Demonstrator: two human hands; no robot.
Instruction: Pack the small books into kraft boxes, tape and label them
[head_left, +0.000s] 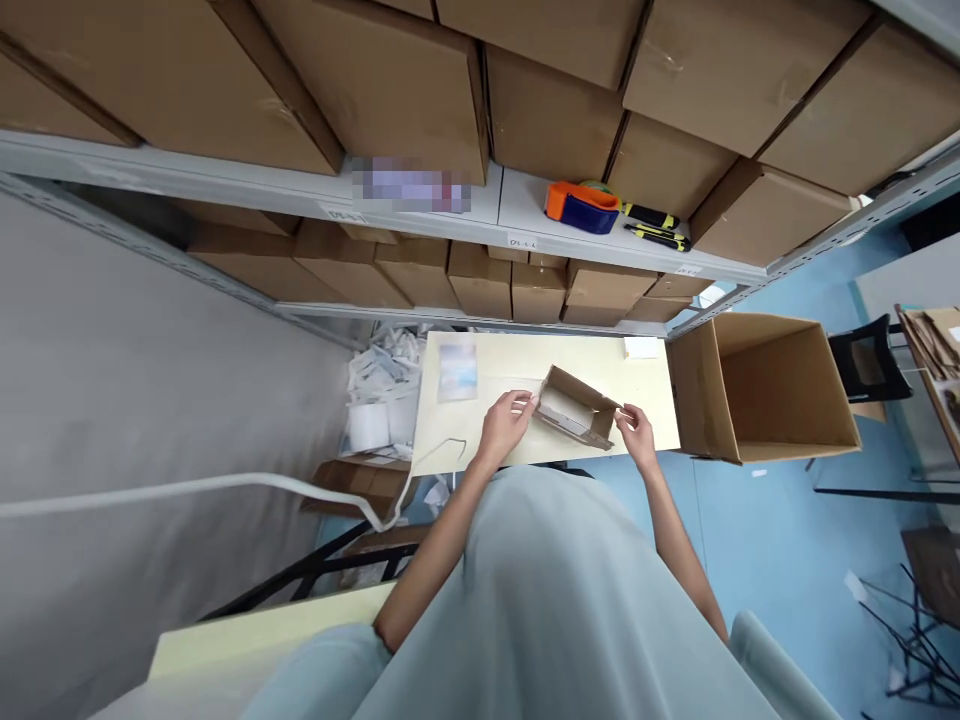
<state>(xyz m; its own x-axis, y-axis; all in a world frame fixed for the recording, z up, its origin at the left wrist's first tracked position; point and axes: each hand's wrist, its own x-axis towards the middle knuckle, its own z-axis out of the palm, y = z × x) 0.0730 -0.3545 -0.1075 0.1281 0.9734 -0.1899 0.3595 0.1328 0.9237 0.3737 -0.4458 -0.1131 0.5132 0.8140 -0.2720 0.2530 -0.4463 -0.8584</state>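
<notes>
A small open cardboard box (576,408) is held tilted above the pale yellow table (502,350), its inside showing. My left hand (508,425) pinches its left end. At its right end, my right hand (634,432) closes its fingertips on the corner. A printed sheet (457,372) lies on the table to the left, and a small white card (640,348) rests near the back right corner.
A large open carton (780,390) stands right of the table. Crumpled paper (386,370) is piled at the left. Above are shelves (450,220) of cardboard boxes, with an orange and blue tape dispenser (583,207) and cutters (656,228).
</notes>
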